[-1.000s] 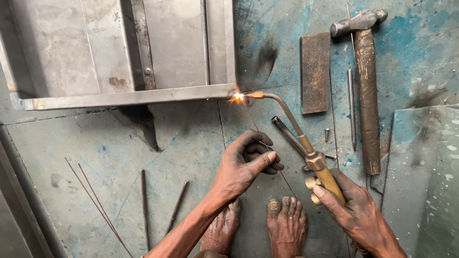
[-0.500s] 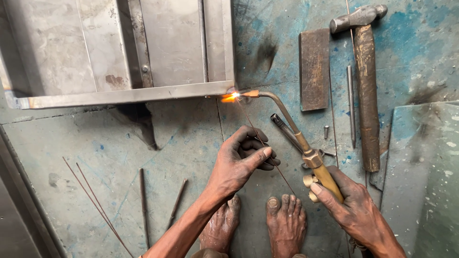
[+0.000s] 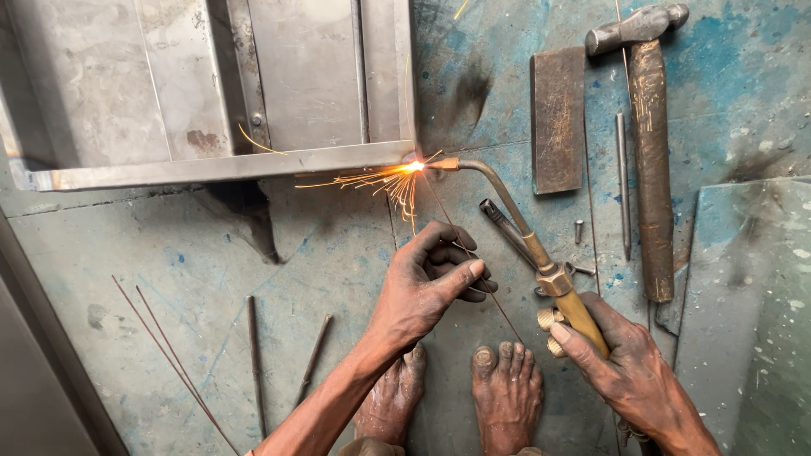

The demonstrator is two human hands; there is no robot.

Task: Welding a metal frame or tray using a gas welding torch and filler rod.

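My right hand (image 3: 629,367) grips the brass handle of a gas torch (image 3: 541,257). Its curved neck reaches up left, and the tip burns at the lower right corner of a grey sheet-metal frame (image 3: 220,167). Orange sparks (image 3: 380,181) spray left and down from that corner. My left hand (image 3: 427,283) pinches a thin filler rod (image 3: 448,232) that runs up to the flame. My two bare feet (image 3: 460,393) rest on the floor between my arms.
A hammer (image 3: 646,127) with a rusty handle lies at the upper right, beside a flat dark metal block (image 3: 557,118) and a thin rod (image 3: 623,181). Loose wires (image 3: 169,359) and short rods (image 3: 253,363) lie at lower left. A glass sheet (image 3: 752,321) sits at right.
The flame at the frame's corner now throws a spray of sparks to the left and down. Both hands have stayed almost in place.
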